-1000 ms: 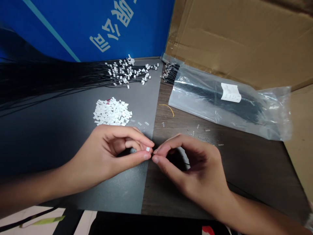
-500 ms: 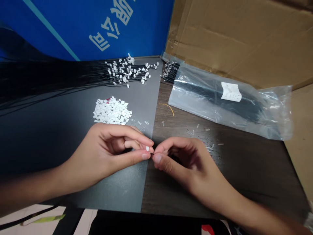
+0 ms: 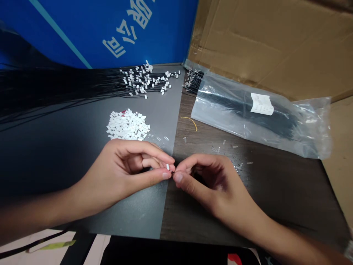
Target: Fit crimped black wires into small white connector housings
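Observation:
My left hand is closed in a pinch on a small white connector housing, which shows between thumb and fingers. Tip to tip with it, my right hand pinches a thin dark wire. Only a tiny length of that wire shows at the fingertips; whether it sits inside the housing is too small to tell. Just behind my left hand lies a heap of white connector housings. Farther back, a bundle of black wires ends in white housings.
A clear plastic bag of black wires lies at the back right, with bare metal wire ends sticking out. Small clear bits and a yellow strand are scattered on the table. A cardboard box and a blue panel stand behind.
The white housing in my left fingers has turned slightly and looks narrower. Both hands stay fingertip to fingertip; the whole view has shifted a little.

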Available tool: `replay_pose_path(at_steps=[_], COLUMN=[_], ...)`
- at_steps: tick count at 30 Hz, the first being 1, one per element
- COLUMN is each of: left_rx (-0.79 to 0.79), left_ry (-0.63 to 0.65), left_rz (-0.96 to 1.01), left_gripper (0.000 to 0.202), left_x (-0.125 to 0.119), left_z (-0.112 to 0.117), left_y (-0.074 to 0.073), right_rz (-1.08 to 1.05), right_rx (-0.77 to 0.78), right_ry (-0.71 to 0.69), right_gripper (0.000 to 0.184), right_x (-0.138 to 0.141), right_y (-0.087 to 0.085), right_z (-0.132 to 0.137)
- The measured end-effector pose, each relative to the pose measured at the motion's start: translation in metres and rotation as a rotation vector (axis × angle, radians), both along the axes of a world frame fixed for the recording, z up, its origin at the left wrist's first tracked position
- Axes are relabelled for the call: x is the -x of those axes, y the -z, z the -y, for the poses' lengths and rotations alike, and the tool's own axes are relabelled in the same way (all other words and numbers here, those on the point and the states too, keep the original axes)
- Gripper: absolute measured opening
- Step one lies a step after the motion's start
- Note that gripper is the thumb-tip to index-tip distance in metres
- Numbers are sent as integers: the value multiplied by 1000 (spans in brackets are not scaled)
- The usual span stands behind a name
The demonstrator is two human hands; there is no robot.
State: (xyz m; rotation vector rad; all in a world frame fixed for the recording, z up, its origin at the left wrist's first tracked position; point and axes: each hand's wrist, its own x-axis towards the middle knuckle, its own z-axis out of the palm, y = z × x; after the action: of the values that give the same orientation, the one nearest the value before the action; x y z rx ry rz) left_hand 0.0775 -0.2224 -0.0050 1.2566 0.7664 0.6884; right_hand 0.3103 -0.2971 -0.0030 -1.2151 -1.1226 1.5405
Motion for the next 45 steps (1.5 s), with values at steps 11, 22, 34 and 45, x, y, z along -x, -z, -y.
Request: replay_pose_path(at_steps=[11, 22, 34, 45], left_rx=[-143, -318, -277, -287], left_ry=[-67, -18, -22, -7], left_rz=[-83, -131, -119, -112], left_gripper=[33, 35, 33, 40], left_x=[4, 6, 7, 3], left_z=[0, 4, 2, 4], left_y=[2, -2, -2, -1], right_rz=[212, 163, 206, 225], right_rx=[-254, -295, -321, -305], right_ry=[69, 77, 69, 70], right_gripper=[13, 17, 19, 16], right_x=[3, 2, 2, 4], right_y=[-3, -2, 0, 1], right_z=[3, 4, 5, 7])
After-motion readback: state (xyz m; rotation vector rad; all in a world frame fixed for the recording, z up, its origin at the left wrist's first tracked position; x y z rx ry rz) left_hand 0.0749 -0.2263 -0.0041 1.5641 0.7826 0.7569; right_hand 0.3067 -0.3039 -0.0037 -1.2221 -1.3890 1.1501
